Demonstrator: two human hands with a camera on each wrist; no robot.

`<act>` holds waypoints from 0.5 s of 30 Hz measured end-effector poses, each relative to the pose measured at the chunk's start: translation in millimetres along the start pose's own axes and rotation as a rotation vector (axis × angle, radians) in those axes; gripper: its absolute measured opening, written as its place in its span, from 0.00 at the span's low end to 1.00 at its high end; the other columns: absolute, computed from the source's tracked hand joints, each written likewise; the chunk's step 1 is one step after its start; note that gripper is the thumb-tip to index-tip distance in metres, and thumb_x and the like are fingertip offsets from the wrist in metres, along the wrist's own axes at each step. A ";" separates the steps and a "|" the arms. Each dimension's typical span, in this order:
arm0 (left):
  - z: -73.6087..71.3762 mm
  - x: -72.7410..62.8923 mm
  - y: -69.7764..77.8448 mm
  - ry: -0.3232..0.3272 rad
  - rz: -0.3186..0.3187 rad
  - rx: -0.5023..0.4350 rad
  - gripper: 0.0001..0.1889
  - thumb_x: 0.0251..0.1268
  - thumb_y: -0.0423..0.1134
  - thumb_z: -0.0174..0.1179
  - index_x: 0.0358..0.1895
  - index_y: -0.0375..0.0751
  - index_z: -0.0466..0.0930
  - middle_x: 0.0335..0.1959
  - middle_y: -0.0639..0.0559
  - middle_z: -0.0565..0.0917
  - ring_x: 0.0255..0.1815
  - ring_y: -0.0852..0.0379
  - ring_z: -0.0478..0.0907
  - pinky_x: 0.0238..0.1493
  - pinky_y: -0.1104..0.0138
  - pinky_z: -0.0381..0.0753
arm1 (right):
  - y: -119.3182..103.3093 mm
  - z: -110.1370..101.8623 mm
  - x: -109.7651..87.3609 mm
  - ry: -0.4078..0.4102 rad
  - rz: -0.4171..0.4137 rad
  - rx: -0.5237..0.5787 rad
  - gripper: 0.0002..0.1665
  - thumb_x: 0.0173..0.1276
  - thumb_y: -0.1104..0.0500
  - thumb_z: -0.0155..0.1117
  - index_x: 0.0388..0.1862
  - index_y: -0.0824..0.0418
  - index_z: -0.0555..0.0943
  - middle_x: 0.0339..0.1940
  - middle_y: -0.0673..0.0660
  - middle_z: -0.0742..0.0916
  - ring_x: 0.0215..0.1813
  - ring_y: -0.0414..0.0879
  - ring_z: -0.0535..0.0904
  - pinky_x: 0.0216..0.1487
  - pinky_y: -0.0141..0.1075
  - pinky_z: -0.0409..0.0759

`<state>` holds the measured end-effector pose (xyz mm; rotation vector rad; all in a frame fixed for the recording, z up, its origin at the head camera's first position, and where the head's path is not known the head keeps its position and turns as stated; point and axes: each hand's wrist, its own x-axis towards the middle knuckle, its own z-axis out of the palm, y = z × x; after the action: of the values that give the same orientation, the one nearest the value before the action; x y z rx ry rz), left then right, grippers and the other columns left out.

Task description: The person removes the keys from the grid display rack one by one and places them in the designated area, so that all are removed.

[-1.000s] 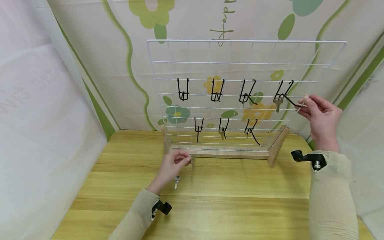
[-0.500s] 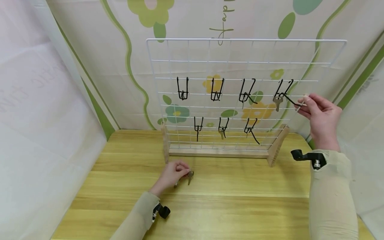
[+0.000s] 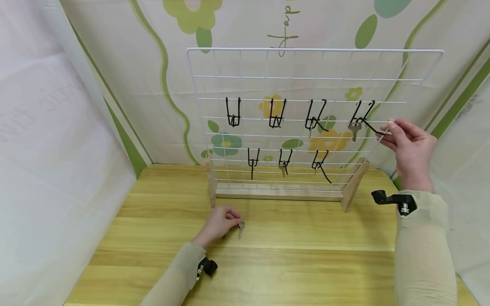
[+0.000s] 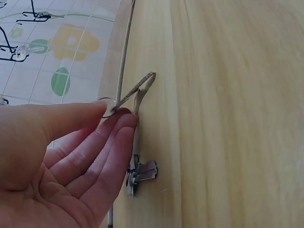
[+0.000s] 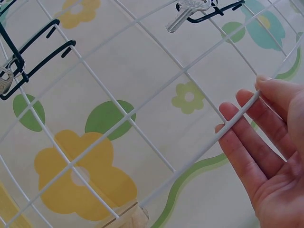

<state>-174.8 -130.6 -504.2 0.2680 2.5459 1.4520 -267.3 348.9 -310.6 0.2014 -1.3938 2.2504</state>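
Observation:
My left hand (image 3: pixel 221 223) pinches a small key (image 3: pixel 241 229) by its ring between thumb and fingertips, low over the table in front of the rack. The key hangs down beside the fingertips. In the left wrist view another silver key (image 4: pixel 141 173) lies on the wood just beyond the fingers; the hand mostly hides it in the head view. My right hand (image 3: pixel 415 148) grips the right edge wire of the white grid rack (image 3: pixel 315 51), its thumb on one side and fingers on the other. A key (image 3: pixel 355 131) hangs on the upper right hook beside that hand.
Black hooks hang in two rows on the grid, among them the upper left hook (image 3: pixel 233 119) and the lower left hook (image 3: pixel 252 163). Another key (image 3: pixel 283 170) hangs on the lower middle hook. The rack's wooden base (image 3: pixel 279 194) stands on the table (image 3: pixel 291 272); a patterned cloth is behind it.
My left hand has moved from the rack's base down toward me with the key, now covering most of the key on the table. The right hand keeps its place on the grid edge.

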 end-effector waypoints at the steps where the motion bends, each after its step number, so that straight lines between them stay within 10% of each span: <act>1: -0.4 -0.1 1.1 -0.002 0.000 0.008 0.03 0.68 0.34 0.68 0.38 0.39 0.85 0.30 0.55 0.85 0.31 0.56 0.82 0.30 0.64 0.82 | 0.3 0.0 0.3 0.001 -0.001 0.003 0.19 0.61 0.72 0.75 0.50 0.79 0.82 0.36 0.66 0.90 0.30 0.53 0.89 0.38 0.43 0.85; 15: -2.8 1.2 5.8 0.012 0.029 0.101 0.03 0.63 0.33 0.73 0.34 0.37 0.90 0.29 0.57 0.86 0.29 0.62 0.80 0.32 0.66 0.82 | 2.6 -1.5 0.8 -0.003 -0.020 0.005 0.20 0.62 0.72 0.74 0.51 0.81 0.81 0.36 0.67 0.89 0.31 0.54 0.89 0.39 0.43 0.86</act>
<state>-176.3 -129.7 -497.9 0.3134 2.6392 1.3411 -269.0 349.5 -313.2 0.2195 -1.3823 2.2386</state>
